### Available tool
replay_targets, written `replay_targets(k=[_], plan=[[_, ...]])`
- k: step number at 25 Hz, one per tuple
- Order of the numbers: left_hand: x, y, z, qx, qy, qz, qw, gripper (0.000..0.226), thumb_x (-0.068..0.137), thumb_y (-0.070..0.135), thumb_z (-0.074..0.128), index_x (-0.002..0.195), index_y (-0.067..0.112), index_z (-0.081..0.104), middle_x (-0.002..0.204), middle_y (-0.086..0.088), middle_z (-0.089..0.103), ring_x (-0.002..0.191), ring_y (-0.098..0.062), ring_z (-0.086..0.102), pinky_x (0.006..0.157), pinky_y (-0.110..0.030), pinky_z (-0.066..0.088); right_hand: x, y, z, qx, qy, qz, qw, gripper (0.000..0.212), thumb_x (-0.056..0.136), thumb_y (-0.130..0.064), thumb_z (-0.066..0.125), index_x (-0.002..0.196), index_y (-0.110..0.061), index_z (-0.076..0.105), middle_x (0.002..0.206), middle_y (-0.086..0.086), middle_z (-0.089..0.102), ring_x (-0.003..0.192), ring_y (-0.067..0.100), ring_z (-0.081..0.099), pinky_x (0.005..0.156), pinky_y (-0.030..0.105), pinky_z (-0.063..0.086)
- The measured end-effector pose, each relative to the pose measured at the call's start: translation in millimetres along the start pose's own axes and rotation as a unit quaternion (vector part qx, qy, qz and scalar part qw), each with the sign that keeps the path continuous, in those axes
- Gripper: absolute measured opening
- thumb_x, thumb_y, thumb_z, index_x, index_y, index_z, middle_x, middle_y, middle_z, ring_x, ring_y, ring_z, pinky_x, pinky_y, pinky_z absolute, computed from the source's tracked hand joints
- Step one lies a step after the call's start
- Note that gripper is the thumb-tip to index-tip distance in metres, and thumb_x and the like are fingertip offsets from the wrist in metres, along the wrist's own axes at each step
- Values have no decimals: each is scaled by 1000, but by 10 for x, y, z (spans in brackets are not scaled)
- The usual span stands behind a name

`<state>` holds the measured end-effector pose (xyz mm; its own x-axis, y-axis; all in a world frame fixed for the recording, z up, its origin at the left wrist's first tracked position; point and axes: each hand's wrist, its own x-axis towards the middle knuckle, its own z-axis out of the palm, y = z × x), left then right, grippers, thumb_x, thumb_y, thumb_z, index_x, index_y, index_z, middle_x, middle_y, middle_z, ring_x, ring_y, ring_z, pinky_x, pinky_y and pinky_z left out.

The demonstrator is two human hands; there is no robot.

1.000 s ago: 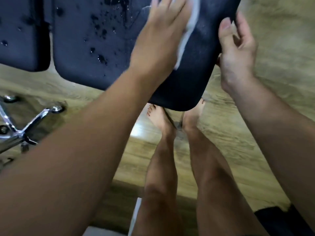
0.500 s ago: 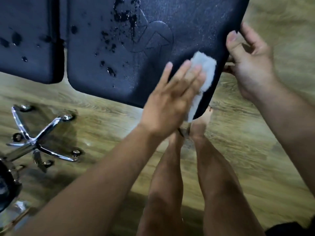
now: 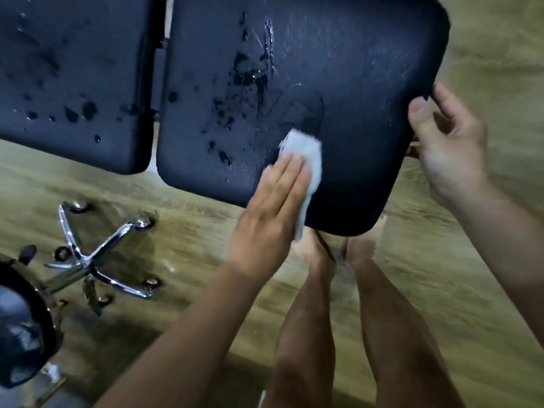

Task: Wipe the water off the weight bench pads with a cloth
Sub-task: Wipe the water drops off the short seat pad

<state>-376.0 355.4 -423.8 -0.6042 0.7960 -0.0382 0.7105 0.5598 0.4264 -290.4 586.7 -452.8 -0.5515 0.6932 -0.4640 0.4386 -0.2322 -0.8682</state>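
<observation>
Two dark padded bench sections fill the top of the view: the near seat pad [image 3: 353, 83] and, across a gap, the back pad [image 3: 73, 69]. Water drops [image 3: 250, 75] dot the seat pad's left half and the back pad. My left hand [image 3: 273, 210] lies flat on a white cloth [image 3: 306, 160], pressing it against the seat pad near its front edge. My right hand [image 3: 444, 148] grips the seat pad's right edge, thumb on top and fingers underneath.
A chrome five-star chair base [image 3: 91, 257] with castors stands on the wooden floor [image 3: 441, 290] at the left, with a dark chair seat [image 3: 20, 328] at the lower left edge. My bare legs and feet [image 3: 332, 290] stand below the pad's front corner.
My left hand with the cloth swept from the far part of the seat pad toward its front edge, then left. The right hand kept its hold on the pad edge.
</observation>
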Motion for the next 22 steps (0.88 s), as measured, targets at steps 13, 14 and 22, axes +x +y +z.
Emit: replay_targets(k=[13, 14, 22], plan=[[1559, -440, -439, 117, -16, -150, 982, 43, 95, 10, 39, 135, 18, 54, 137, -7, 55, 123, -28, 51, 92, -34, 43, 204, -718, 924, -521, 1, -360, 774, 54, 97, -32, 38, 147, -16, 36, 152, 17, 33, 141, 35, 30, 117, 49, 24], [1366, -425, -391, 88, -16, -118, 989, 47, 93, 5, 43, 138, 17, 52, 140, -8, 53, 126, -29, 51, 95, -35, 44, 298, -748, 968, -540, 1, -339, 770, 55, 98, -35, 33, 150, -17, 31, 155, 15, 29, 143, 33, 26, 118, 49, 19], [-516, -240, -224, 72, -58, -114, 989, 47, 95, 5, 47, 141, -4, 43, 150, -21, 40, 143, -37, 29, 117, -53, 24, 85, -460, 1165, -614, -21, -248, 749, 65, 98, -46, 25, 154, -16, 13, 162, 16, 3, 149, 34, -1, 119, 57, 1]])
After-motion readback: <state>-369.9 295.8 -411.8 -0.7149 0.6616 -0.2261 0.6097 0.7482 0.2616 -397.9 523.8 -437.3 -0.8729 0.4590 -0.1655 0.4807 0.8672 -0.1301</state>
